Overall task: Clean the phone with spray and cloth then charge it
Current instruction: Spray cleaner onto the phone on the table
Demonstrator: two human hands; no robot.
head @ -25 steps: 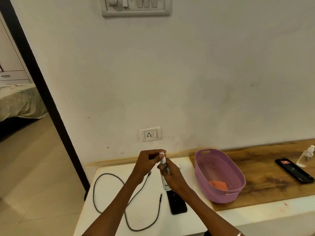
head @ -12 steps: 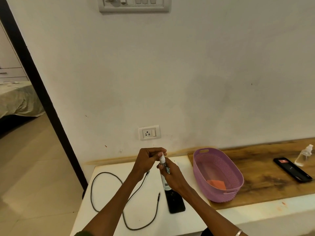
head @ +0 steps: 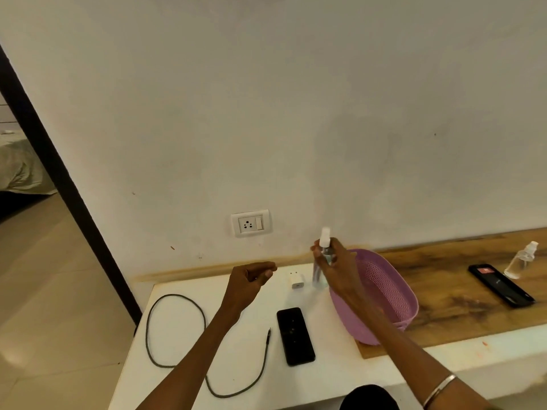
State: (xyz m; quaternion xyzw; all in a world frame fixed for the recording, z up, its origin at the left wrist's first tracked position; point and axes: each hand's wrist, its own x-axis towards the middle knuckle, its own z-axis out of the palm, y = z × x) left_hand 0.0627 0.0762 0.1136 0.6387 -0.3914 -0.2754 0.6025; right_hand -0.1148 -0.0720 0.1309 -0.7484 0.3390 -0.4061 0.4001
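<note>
Bottom of frame: white table [head: 183, 365] with charging cable [head: 177, 329] looped lower left and black phone [head: 295, 335] flat at lower centre, beside the cable's free end. Left hand [head: 248, 281] above it, fingers curled; whether it holds anything, can't tell. Right hand [head: 334, 261] grips the spray bottle [head: 324, 255] upright, nozzle up. White charger plug [head: 295, 280] lies between the hands. Purple basket [head: 384, 294] right of centre. Wall socket [head: 251, 222] behind.

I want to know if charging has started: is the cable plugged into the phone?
No. The cable's free plug end lies on the white table just left of the phone, not touching it. The white adapter also sits loose.
</note>
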